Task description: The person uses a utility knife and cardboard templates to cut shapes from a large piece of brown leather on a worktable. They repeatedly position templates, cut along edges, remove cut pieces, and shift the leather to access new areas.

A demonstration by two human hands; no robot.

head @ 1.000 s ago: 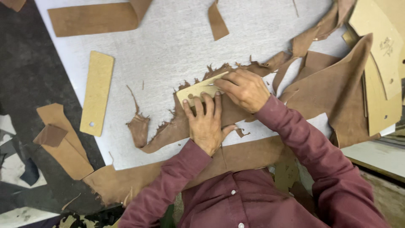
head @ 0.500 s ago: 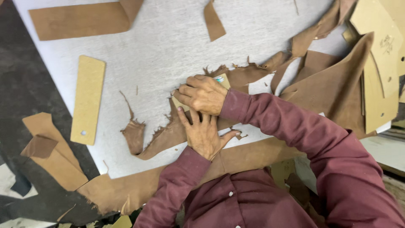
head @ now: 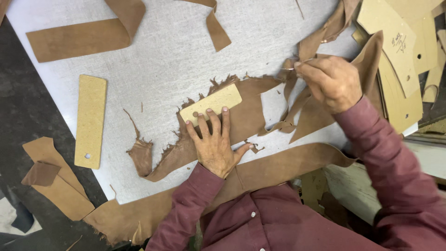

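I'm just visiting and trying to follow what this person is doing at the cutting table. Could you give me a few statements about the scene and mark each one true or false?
1. The left hand presses flat on a small tan template. True.
2. That template lies on a piece of brown leather. True.
3. The right hand rests empty on the table. False: it is raised, pinching a thin metal tool by the leather.
4. The long tan template to the side is under the left hand. False: it lies alone, untouched.
5. The person wears a maroon shirt. True.
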